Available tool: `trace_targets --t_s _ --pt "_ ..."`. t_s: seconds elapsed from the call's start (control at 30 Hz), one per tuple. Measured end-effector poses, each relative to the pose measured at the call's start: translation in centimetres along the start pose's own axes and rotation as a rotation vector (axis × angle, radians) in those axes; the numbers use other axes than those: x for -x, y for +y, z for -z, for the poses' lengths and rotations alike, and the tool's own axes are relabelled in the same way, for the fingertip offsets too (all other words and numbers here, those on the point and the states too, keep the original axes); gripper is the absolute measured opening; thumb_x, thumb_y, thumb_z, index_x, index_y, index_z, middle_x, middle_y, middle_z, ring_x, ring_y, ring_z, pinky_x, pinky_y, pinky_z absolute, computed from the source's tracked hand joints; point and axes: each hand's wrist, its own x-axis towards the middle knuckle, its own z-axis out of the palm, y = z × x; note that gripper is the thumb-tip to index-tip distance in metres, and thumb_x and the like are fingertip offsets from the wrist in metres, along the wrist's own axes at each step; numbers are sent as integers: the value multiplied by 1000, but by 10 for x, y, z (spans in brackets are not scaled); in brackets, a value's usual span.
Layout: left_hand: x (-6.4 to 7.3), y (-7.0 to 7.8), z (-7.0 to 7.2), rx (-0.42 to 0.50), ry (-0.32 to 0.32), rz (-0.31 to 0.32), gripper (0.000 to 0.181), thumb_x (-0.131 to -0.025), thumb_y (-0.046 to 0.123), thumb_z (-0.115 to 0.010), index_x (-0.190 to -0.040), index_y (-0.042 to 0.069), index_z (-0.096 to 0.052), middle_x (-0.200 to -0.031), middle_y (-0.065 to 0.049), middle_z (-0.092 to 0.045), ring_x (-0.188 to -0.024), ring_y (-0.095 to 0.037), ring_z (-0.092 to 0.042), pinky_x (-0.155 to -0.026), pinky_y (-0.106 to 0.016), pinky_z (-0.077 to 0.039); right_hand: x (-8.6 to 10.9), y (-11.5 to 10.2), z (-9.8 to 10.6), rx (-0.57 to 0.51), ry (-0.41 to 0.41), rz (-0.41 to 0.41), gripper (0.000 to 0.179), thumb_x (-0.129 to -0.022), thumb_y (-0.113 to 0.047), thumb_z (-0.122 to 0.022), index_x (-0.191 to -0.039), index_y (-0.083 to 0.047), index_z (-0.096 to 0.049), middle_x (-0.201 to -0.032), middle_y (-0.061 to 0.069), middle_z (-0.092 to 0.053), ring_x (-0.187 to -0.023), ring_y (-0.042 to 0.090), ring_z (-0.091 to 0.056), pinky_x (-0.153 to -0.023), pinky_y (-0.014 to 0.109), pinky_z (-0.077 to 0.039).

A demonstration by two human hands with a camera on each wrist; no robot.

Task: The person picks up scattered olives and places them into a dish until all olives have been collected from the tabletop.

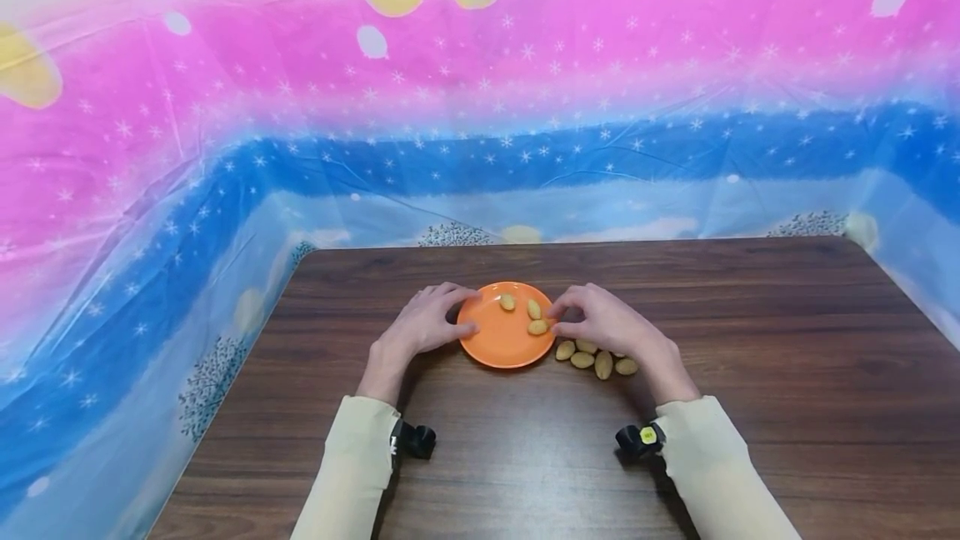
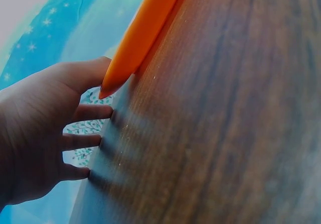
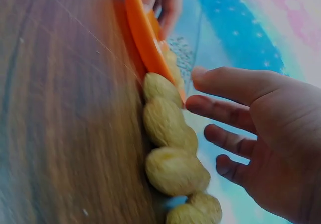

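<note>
An orange plate (image 1: 506, 352) lies on the table, with three tan oval pieces, like nuts in their shells, on it; one such piece (image 1: 537, 327) is near its right rim. My left hand (image 1: 427, 319) is at the plate's left side, its thumb overlapping the rim and its fingers spread. In the left wrist view, other fingertips reach down at the wood behind the orange rim (image 2: 143, 28). By the right rim is my right hand (image 1: 600, 319), thumb and fingers apart with nothing seen between them. Below it lie several more oval pieces (image 1: 582, 360), partly hidden by the hand.
The dark wood table (image 1: 495, 457) reaches back to a pink and blue patterned cloth (image 1: 525, 148), which hangs behind it and along its sides. A black wrist camera (image 1: 416, 440) sits on the left sleeve, another wrist camera (image 1: 637, 440) on the right.
</note>
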Motion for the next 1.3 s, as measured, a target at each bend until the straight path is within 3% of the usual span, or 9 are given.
trace_targets --t_s 0.57,1.07,1.3 --pt "0 1 2 2 0 -10 60 -91 49 -66 -145 28 -51 -149 -6 -47 -141 -34 -38 -122 -58 -18 13 21 15 -74 -147 -29 22 -93 -29 -68 -114 -25 -73 -115 -6 -67 -103 13 -61 -92 40 -51" --pt "1 0 1 10 -7 -2 61 -91 50 -65 -146 28 -50 -150 -6 -47 -142 -34 -37 -123 -56 -17 22 34 20 -110 -217 -94 28 -90 -29 -72 -117 -25 -72 -121 -4 -66 -108 17 -59 -91 37 -49" --pt "1 0 0 3 -8 -2 61 -92 50 -65 -146 29 -50 -150 -5 -46 -142 -33 -37 -123 -56 -17 21 38 19 -118 -221 -82 27 -89 -29 -72 -116 -24 -73 -120 -2 -66 -104 17 -59 -88 35 -49"
